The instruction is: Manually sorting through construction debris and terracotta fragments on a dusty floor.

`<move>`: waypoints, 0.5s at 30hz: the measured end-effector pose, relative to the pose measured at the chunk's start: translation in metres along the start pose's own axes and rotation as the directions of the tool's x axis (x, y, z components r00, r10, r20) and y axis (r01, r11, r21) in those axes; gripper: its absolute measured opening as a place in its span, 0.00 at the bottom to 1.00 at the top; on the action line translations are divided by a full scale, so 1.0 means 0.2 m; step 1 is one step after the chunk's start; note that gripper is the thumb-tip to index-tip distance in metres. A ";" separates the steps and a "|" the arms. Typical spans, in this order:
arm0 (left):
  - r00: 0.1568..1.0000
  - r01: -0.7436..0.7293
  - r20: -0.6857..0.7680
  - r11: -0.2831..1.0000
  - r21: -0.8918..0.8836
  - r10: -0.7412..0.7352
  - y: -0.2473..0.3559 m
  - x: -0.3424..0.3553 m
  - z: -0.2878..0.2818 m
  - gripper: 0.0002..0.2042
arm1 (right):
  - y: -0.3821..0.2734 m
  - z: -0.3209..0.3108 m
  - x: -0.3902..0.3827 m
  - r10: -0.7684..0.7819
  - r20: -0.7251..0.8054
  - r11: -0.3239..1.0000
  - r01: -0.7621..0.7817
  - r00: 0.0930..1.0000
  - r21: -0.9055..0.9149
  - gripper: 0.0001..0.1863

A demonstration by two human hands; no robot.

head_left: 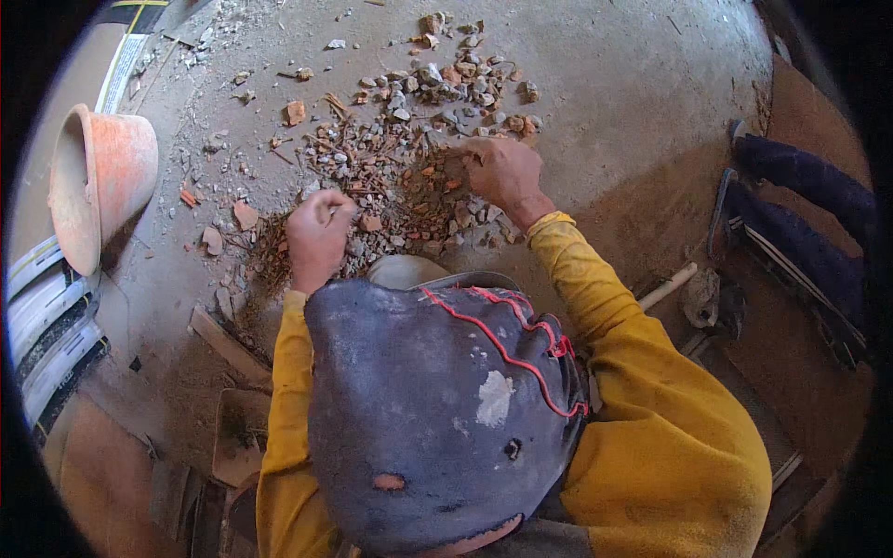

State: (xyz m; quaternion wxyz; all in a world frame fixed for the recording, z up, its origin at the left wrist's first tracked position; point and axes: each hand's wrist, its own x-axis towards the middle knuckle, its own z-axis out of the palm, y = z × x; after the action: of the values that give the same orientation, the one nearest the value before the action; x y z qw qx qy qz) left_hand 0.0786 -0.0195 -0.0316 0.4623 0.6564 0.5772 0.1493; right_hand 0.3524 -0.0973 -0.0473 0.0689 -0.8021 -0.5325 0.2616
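My left hand [318,228] is curled with fingertips drawn together over the left of a spread pile of broken stone and brick rubble [372,149]; what it holds, if anything, is too small to make out. My right hand [498,177] is bent at the pile's right side, fingers closed, their tips partly hidden. Larger grey and reddish chunks [456,84] lie beyond both hands. A worn dark covering [419,391] with red cord fills the lower middle, between my yellow-sleeved forearms.
An orange bucket [112,177] lies tipped at the left, above stacked printed packages [51,325]. At lower left are a wooden strip [228,344] and a shallow container [237,446]. A pale pipe [665,288] and another person's dark-trousered legs [800,251] are on the right.
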 end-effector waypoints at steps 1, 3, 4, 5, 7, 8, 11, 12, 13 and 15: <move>0.998 0.057 -0.005 0.994 -0.089 -0.058 -0.03 -0.01 -0.04 0.05 | -0.01 -0.02 0.02 0.024 0.059 0.998 -0.021 0.998 -0.051 0.13; 0.997 0.077 -0.016 0.996 -0.053 -0.078 -0.09 0.00 -0.12 0.05 | 0.00 -0.03 0.04 0.051 0.113 0.994 -0.039 0.992 -0.105 0.12; 0.994 0.104 -0.032 0.995 -0.014 -0.104 -0.12 -0.01 -0.17 0.05 | 0.02 -0.02 0.05 0.044 0.128 0.998 -0.039 0.991 -0.042 0.12; 0.974 0.223 -0.024 0.975 -0.020 -0.224 -0.15 -0.01 -0.22 0.05 | 0.04 -0.01 0.05 0.037 0.144 0.999 -0.040 0.989 0.018 0.13; 0.977 0.207 -0.069 0.977 0.048 -0.203 -0.21 -0.01 -0.29 0.06 | 0.10 -0.03 0.05 -0.026 0.144 0.968 -0.010 0.989 0.249 0.11; 0.978 0.192 -0.107 0.975 0.115 -0.180 -0.23 -0.02 -0.31 0.08 | 0.12 -0.04 0.05 -0.083 0.132 0.885 0.012 0.988 0.465 0.11; 0.982 0.042 -0.187 0.977 0.207 -0.002 -0.09 0.00 -0.25 0.11 | 0.13 -0.08 0.02 -0.038 0.272 0.482 -0.220 0.962 0.848 0.09; 0.983 0.140 -0.145 0.968 0.209 -0.111 -0.02 0.02 -0.23 0.12 | 0.14 -0.08 0.01 -0.038 0.272 0.484 -0.220 0.962 0.847 0.09; 0.992 0.033 -0.129 0.982 0.187 -0.009 -0.07 0.04 -0.19 0.13 | 0.14 -0.09 0.01 -0.047 0.350 0.245 -0.329 0.936 0.912 0.07; 0.999 0.034 -0.004 0.978 0.205 -0.034 0.02 0.11 -0.08 0.13 | 0.16 -0.04 0.01 -0.119 0.367 -0.100 -0.379 0.923 0.920 0.05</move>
State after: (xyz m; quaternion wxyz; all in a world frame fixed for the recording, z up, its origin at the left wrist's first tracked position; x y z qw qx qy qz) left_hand 0.0759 0.0067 -0.0271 0.3943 0.6906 0.6008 0.0814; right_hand 0.3834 -0.1076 -0.0540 0.5179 -0.4788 -0.0848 0.7038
